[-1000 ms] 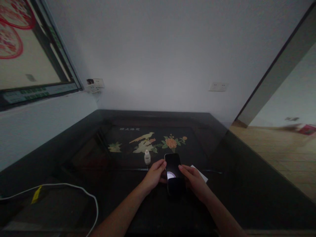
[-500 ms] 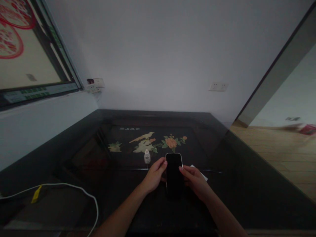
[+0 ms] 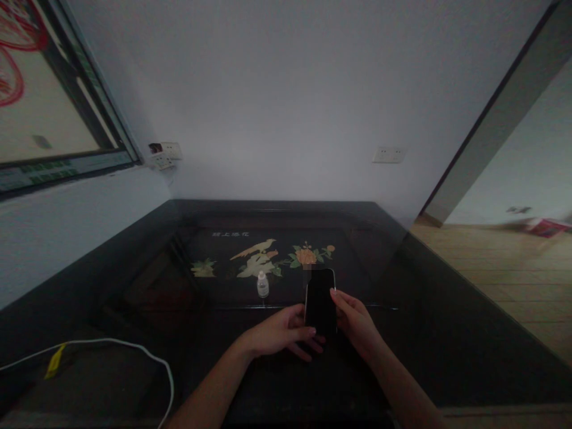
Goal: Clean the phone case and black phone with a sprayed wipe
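Observation:
A black smartphone (image 3: 320, 298) with a dark screen is held upright in front of me, above the dark table. My right hand (image 3: 357, 322) grips its right edge, thumb on the front side and fingers behind. At the lower left of the phone, my left hand (image 3: 283, 330) has its thumb across the bottom of the front. One left finger goes behind the phone's left edge, while others spread out below the thumb. A small clear bottle with a white cap (image 3: 263, 285) stands on the table, beyond my left hand.
The glossy black table (image 3: 214, 369) bears a bird-and-flower picture (image 3: 259, 262). A white cable (image 3: 147, 353) with a yellow tag (image 3: 54, 362) curves along the near left. Wall sockets (image 3: 388, 155) are behind the table; a window (image 3: 53, 89) is at left.
The phone has shifted slightly right and up. My left hand has slid down from its upper left side to its lower end, thumb lower. A white piece beside my right hand is now out of sight.

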The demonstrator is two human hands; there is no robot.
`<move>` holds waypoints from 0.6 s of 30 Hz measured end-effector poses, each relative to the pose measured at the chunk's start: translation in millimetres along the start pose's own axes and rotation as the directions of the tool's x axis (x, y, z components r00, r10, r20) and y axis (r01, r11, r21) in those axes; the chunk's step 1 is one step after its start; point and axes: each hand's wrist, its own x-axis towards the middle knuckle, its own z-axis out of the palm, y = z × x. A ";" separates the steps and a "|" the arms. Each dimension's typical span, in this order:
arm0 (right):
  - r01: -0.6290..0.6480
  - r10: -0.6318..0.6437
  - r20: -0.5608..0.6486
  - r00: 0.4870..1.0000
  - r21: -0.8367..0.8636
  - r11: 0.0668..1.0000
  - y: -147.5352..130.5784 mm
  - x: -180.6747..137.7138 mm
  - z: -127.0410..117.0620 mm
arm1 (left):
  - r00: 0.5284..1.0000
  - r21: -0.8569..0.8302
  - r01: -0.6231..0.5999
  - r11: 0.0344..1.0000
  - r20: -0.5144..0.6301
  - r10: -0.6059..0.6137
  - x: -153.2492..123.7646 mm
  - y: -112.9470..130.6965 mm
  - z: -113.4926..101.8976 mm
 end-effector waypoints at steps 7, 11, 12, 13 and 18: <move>-0.001 0.000 0.036 0.999 0.033 0.999 2.7 -0.9 5.6 | 1.000 -0.014 0.003 1.000 -0.029 -0.003 -1.3 -2.3 -2.5; -0.019 0.004 0.191 0.982 0.074 0.997 0.4 -7.6 6.7 | 0.996 0.019 0.022 1.000 -0.082 -0.020 -2.5 2.1 -0.8; -0.019 0.002 0.219 0.976 0.072 0.997 -0.3 -9.0 6.4 | 0.996 0.024 0.021 0.999 -0.088 -0.019 -2.8 2.7 -0.9; -0.013 -0.003 0.241 0.971 0.068 0.998 -0.9 -10.1 6.1 | 0.995 0.026 0.018 1.000 -0.095 -0.016 -2.9 2.8 -1.2; 0.008 -0.019 0.333 0.943 0.034 0.999 -2.2 -11.2 6.4 | 0.989 0.023 -0.008 1.000 -0.146 0.011 -0.5 -1.2 -3.9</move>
